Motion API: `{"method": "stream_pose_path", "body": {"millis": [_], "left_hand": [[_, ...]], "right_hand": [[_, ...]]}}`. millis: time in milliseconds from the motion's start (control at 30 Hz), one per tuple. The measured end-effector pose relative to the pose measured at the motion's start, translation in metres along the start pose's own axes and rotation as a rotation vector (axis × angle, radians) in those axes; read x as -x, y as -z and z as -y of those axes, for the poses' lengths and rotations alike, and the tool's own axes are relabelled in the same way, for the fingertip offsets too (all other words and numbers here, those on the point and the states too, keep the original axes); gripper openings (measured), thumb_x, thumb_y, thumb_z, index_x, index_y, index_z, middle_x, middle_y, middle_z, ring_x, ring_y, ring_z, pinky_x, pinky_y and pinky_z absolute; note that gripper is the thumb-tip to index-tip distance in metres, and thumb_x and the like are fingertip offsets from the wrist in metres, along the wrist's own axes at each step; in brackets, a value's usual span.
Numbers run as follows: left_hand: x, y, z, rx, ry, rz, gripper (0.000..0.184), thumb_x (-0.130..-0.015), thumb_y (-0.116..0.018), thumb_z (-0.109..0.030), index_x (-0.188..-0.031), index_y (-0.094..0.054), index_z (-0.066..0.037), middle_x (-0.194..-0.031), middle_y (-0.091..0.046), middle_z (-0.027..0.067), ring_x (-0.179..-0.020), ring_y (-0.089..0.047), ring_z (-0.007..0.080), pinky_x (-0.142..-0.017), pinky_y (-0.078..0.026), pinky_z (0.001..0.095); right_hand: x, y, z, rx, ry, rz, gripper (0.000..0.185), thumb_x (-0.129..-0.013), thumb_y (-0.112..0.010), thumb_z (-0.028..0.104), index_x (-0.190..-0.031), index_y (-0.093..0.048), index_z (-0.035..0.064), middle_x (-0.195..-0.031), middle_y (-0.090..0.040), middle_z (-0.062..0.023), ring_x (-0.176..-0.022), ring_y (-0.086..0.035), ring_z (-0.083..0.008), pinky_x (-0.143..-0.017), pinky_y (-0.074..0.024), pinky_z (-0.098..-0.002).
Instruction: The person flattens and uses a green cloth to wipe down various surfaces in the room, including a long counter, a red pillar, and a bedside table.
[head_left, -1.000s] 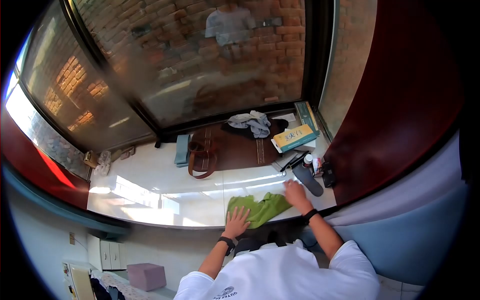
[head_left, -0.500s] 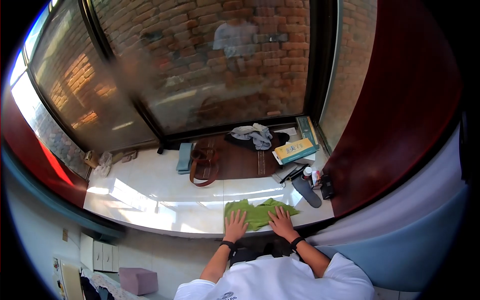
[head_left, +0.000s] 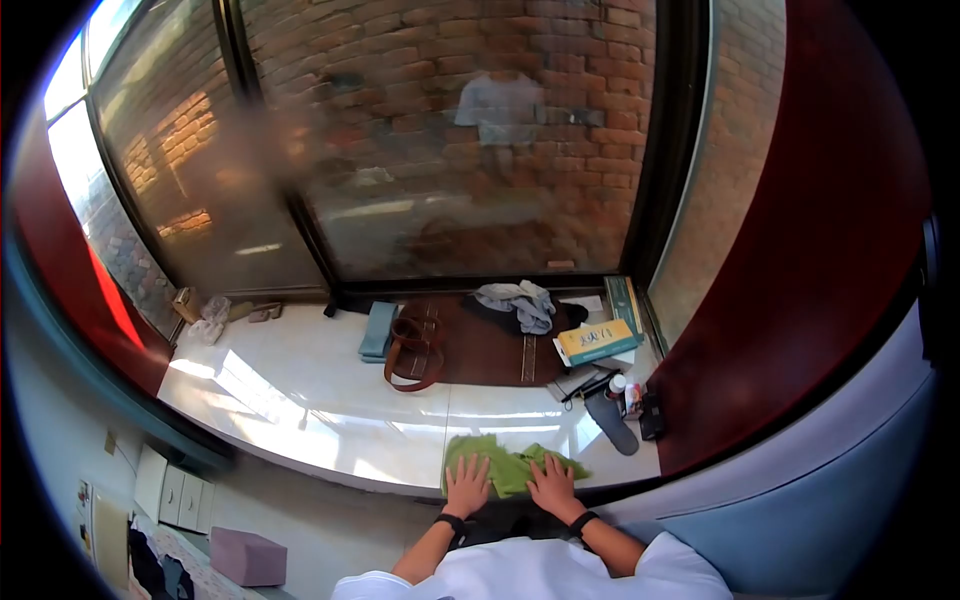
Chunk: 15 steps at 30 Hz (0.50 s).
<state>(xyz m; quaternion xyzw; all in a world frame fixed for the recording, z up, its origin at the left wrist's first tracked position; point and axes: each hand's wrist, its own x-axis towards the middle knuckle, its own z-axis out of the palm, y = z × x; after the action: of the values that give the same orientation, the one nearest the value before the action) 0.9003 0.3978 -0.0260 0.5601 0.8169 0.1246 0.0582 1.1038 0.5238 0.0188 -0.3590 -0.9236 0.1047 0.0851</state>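
Observation:
A crumpled green cloth lies at the front edge of the glossy white windowsill. My left hand rests flat on the cloth's left part, fingers spread. On its right part lies my right hand, also with fingers apart. Neither hand grips the cloth; both press from above, palms down. Dark bands circle both wrists. To the right of the cloth is a grey insole-shaped item.
Behind the cloth lies a brown leather bag with grey clothing on it. A teal folded item is at its left; a yellow-green box, small bottles and a black case are at its right. A window stands behind.
The camera view has tilted up, so the sill appears lower. Both hands stay on the green cloth, slightly closer together, and the cloth looks more bunched.

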Motion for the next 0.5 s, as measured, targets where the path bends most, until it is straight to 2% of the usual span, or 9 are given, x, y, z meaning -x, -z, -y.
{"method": "stream_pose_path", "body": {"millis": [133, 200, 267, 333, 367, 400, 433, 500], "left_hand": [[-0.025, 0.012, 0.012, -0.016, -0.056, 0.040, 0.064, -0.094, -0.051, -0.044, -0.154, -0.031, -0.030, -0.160, -0.027, 0.0085, -0.146, -0.024, 0.0393, -0.110, -0.017, 0.0704], [-0.053, 0.013, 0.017, -0.067, -0.032, 0.057, 0.065, -0.094, -0.052, -0.044, -0.154, -0.032, -0.028, -0.160, -0.027, 0.0095, -0.146, -0.024, 0.0408, -0.110, -0.018, 0.0707], [-0.064, 0.007, 0.014, -0.093, 0.020, 0.034, 0.066, -0.093, -0.052, -0.044, -0.154, -0.032, -0.027, -0.160, -0.028, 0.0103, -0.146, -0.024, 0.0419, -0.110, -0.018, 0.0710], [-0.073, 0.008, 0.013, -0.026, 0.177, -0.039, 0.068, -0.092, -0.054, -0.042, -0.154, -0.032, -0.025, -0.159, -0.028, 0.0122, -0.145, -0.023, 0.0446, -0.110, -0.017, 0.0716], [-0.069, 0.008, 0.010, -0.030, 0.183, -0.044, 0.068, -0.092, -0.054, -0.042, -0.154, -0.032, -0.025, -0.159, -0.028, 0.0122, -0.145, -0.023, 0.0446, -0.110, -0.017, 0.0716], [-0.059, 0.004, 0.004, -0.044, 0.154, -0.011, 0.068, -0.092, -0.054, -0.042, -0.154, -0.032, -0.025, -0.159, -0.027, 0.0126, -0.145, -0.022, 0.0450, -0.110, -0.017, 0.0717], [-0.049, 0.001, 0.001, -0.062, 0.121, 0.019, 0.068, -0.092, -0.054, -0.042, -0.154, -0.031, -0.025, -0.160, -0.027, 0.0131, -0.145, -0.021, 0.0454, -0.110, -0.016, 0.0717], [-0.023, 0.000, -0.003, -0.054, 0.009, 0.093, 0.068, -0.093, -0.053, -0.044, -0.155, -0.030, -0.026, -0.160, -0.025, 0.0132, -0.146, -0.019, 0.0464, -0.110, -0.015, 0.0721]], "right_hand": [[-0.049, -0.012, -0.024, -0.003, -0.089, -0.070, 0.050, -0.085, -0.065, 0.042, -0.126, -0.063, 0.0134, -0.133, -0.048, -0.0244, -0.125, -0.043, -0.0418, -0.098, -0.0302, -0.0688], [-0.083, -0.007, -0.021, -0.051, -0.167, 0.012, 0.045, -0.086, -0.062, 0.043, -0.119, -0.065, 0.0117, -0.129, -0.052, -0.0251, -0.125, -0.044, -0.0414, -0.099, -0.0286, -0.0678], [-0.097, 0.002, -0.010, -0.034, -0.098, 0.017, 0.046, -0.088, -0.059, 0.041, -0.123, -0.063, 0.0115, -0.136, -0.049, -0.0247, -0.128, -0.042, -0.0424, -0.101, -0.0306, -0.0658], [-0.100, -0.003, -0.007, -0.037, -0.040, 0.010, 0.048, -0.089, -0.058, 0.040, -0.127, -0.061, 0.0117, -0.140, -0.047, -0.0248, -0.131, -0.041, -0.0434, -0.103, -0.0306, -0.0655], [-0.086, -0.007, -0.003, -0.084, -0.003, 0.057, 0.051, -0.089, -0.059, 0.039, -0.133, -0.057, 0.0118, -0.145, -0.042, -0.0247, -0.134, -0.036, -0.0449, -0.105, -0.0285, -0.0665], [-0.071, -0.011, 0.002, -0.133, 0.033, 0.101, 0.056, -0.089, -0.060, 0.037, -0.138, -0.052, 0.0119, -0.150, -0.036, -0.0247, -0.138, -0.032, -0.0463, -0.107, -0.0264, -0.0675], [-0.051, -0.012, 0.002, -0.118, 0.095, 0.003, 0.056, -0.090, -0.060, 0.035, -0.141, -0.050, 0.0141, -0.152, -0.035, -0.0233, -0.141, -0.029, -0.0455, -0.110, -0.0251, -0.0653], [-0.014, 0.000, -0.001, -0.045, 0.171, -0.085, 0.052, -0.091, -0.061, 0.028, -0.141, -0.051, 0.0178, -0.148, -0.041, -0.0187, -0.138, -0.034, -0.0426, -0.110, -0.0317, -0.0559]]}}
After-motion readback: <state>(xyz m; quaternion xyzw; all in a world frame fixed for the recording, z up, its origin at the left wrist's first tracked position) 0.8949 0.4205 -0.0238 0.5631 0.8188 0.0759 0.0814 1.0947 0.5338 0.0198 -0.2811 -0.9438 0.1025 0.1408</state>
